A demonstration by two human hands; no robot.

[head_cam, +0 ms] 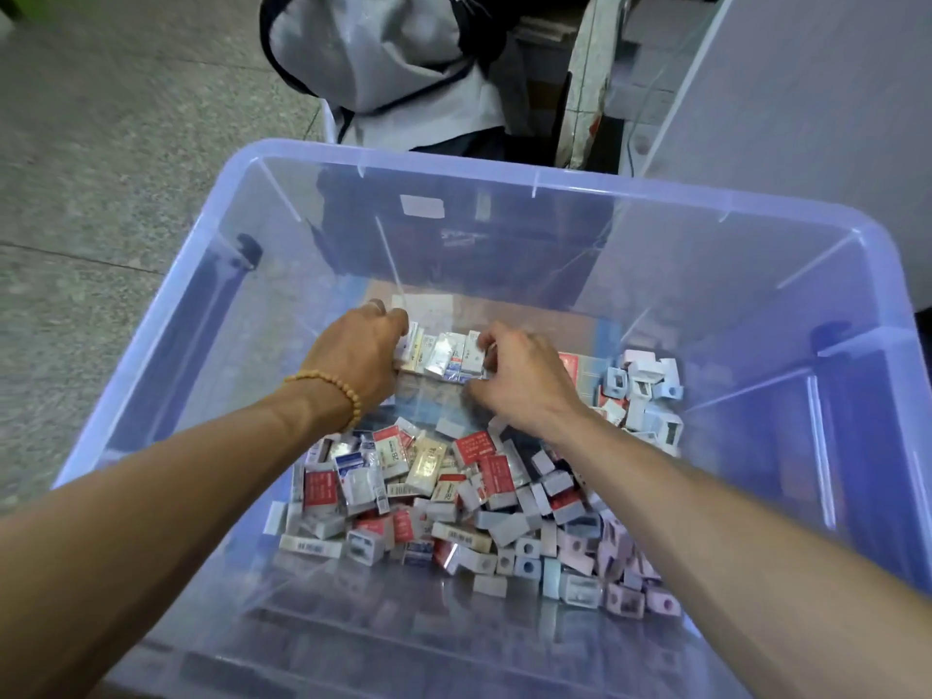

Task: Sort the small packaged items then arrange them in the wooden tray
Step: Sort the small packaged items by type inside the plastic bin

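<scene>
Both hands are down inside the bin (504, 179), working the same row of packs (444, 359). Left hand (353, 360) has its fingers curled round the left end of the row; right hand (519, 380) has fingers curled onto the right end, thumb below it. Row sits squeezed between the two hands, packs standing on edge side by side, white and blue-white faces up. Bead bracelet (335, 391) on the left wrist. Loose pile (428, 491) of mixed packs lies just nearer than the hands, under and between both forearms: red, white and cream boxes jumbled at all angles. Pale boxes (650, 396) with small windows are heaped just right of the right hand against the bin wall; more pinkish ones run down along the right forearm. Bin floor left of the left hand is bare plastic. Beyond the hands, past the bin's far rim, a grey bag (373, 53) sits on the floor. Wooden tray not visible anywhere.
</scene>
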